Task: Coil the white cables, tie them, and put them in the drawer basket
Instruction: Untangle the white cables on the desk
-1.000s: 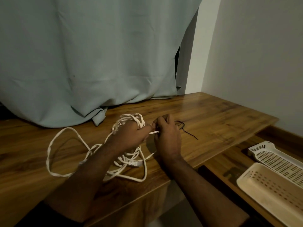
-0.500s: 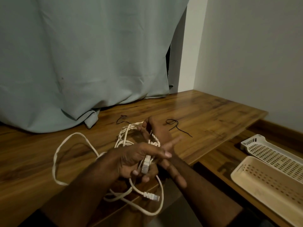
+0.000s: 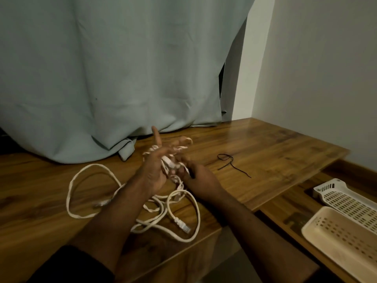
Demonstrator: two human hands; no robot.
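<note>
Both hands, left hand (image 3: 152, 172) and right hand (image 3: 199, 176), grip the tangled white cables (image 3: 169, 166), loose loops trailing toward the viewer.

A: What carries it all?
B: A wooden table (image 3: 265, 144), brown with a dark grain, and a lower wooden shelf (image 3: 285, 205) just beside its right edge.
A: Take the black tie (image 3: 228, 160) on the table as the landmark. What lies around it?
B: Left and nearer than the tie, the white cables (image 3: 130, 184) sprawl in loose loops, one plug (image 3: 182, 224) near the front edge. Behind and left of the tie, the hem of a pale curtain (image 3: 124, 148) rests on the wood.
A: And the shelf?
B: Right of the tie and lower, two perforated baskets side by side: a white one (image 3: 346, 199), then a cream one (image 3: 336, 240) nearer.
</note>
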